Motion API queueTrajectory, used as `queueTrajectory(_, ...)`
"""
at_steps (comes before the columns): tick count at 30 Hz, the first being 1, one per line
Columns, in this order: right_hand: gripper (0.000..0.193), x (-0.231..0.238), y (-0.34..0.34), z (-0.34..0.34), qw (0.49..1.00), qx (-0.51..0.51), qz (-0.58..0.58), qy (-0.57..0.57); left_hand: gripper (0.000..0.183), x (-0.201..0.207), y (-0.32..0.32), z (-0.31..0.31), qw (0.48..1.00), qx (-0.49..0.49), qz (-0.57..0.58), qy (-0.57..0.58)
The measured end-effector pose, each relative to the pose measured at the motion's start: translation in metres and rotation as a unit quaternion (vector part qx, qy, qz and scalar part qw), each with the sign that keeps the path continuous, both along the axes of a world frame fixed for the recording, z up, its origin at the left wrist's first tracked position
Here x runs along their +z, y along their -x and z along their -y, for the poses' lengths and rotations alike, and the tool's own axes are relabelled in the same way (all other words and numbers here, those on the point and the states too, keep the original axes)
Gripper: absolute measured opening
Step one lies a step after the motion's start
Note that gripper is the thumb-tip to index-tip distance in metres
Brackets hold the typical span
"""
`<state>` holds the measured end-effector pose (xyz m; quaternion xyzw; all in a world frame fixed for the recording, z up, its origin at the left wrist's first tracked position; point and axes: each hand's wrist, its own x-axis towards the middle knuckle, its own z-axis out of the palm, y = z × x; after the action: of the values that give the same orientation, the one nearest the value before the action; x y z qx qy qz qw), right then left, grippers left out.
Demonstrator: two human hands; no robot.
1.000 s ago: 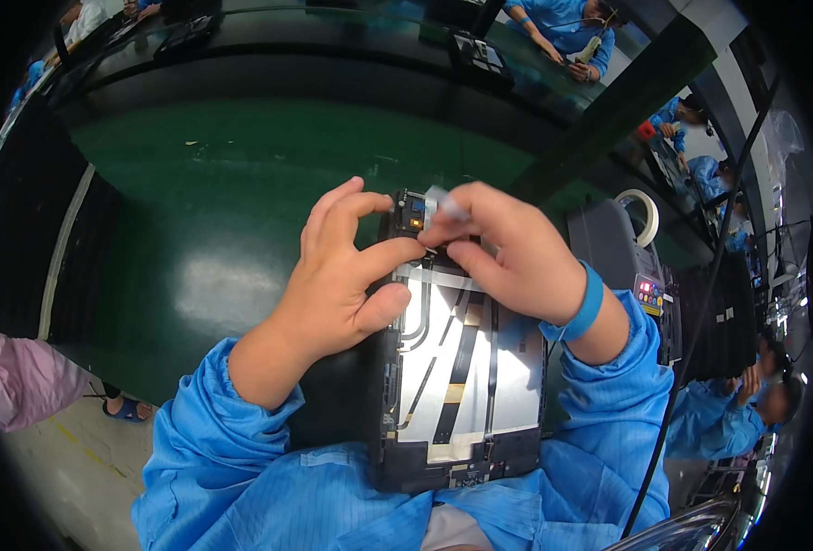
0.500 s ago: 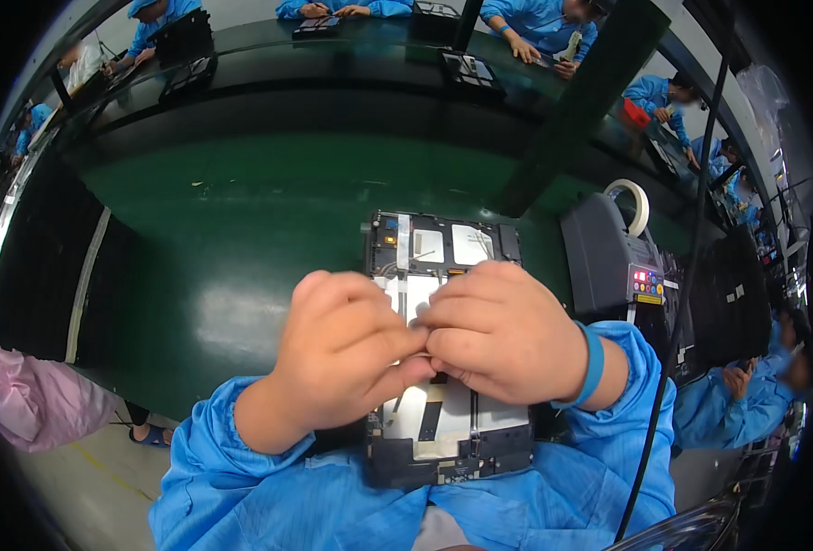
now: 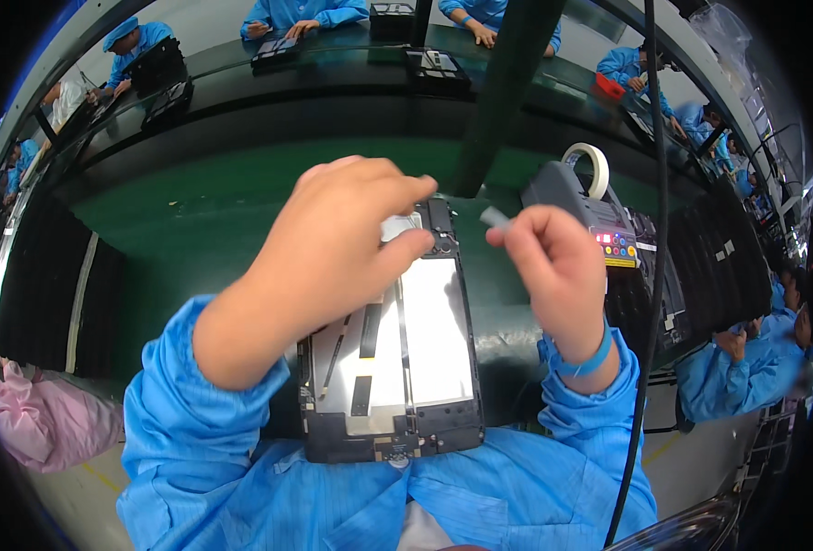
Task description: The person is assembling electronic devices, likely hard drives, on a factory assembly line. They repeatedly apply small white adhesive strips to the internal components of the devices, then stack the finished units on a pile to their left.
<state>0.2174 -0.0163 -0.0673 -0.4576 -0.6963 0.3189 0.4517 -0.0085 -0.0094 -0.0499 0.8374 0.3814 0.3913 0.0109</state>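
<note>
An opened tablet with bare silver battery panels, black frame and thin flat cables lies in front of me, its near end close to my body. My left hand hovers over its upper left part, thumb and fingers apart with nothing seen between them, hiding much of that end. To the right of the tablet, my right hand is raised and closed, pinching a small translucent strip of tape at the fingertips. A blue band circles the right wrist.
A grey tape dispenser carrying a white tape roll stands right of the green post. Black trays are stacked at left and right. A black cable hangs at right. Co-workers sit across and beside the bench.
My hands, together over the tablet's middle before, have parted. The left moved up over its far end; the right swung out to the right with the tape strip. The view has shifted too.
</note>
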Motion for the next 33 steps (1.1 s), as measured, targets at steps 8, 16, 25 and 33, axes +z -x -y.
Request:
queueTrajectory(8, 0.019, -0.038, -0.014, -0.042, 0.971, 0.080, -0.168, 0.153, 0.031, -0.020, -0.022, -0.030, 0.972, -0.091, -0.211, 0.050)
queueTrajectory(16, 0.040, -0.044, 0.010, -0.062, 0.971, 0.111, -0.119, 0.176, 0.032, -0.023, 0.006, -0.018, 0.975, -0.064, -0.172, 0.127)
queueTrajectory(25, 0.043, -0.045, 0.023, -0.071, 0.950, 0.170, -0.137, 0.221, 0.033, -0.034, 0.010, -0.022, 0.982, -0.065, -0.137, 0.113)
queueTrajectory(33, 0.011, -0.024, -0.001, -0.077, 0.972, 0.227, 0.010, 0.063, 0.022, -0.039, 0.009, -0.028, 0.983, -0.061, -0.105, 0.136)
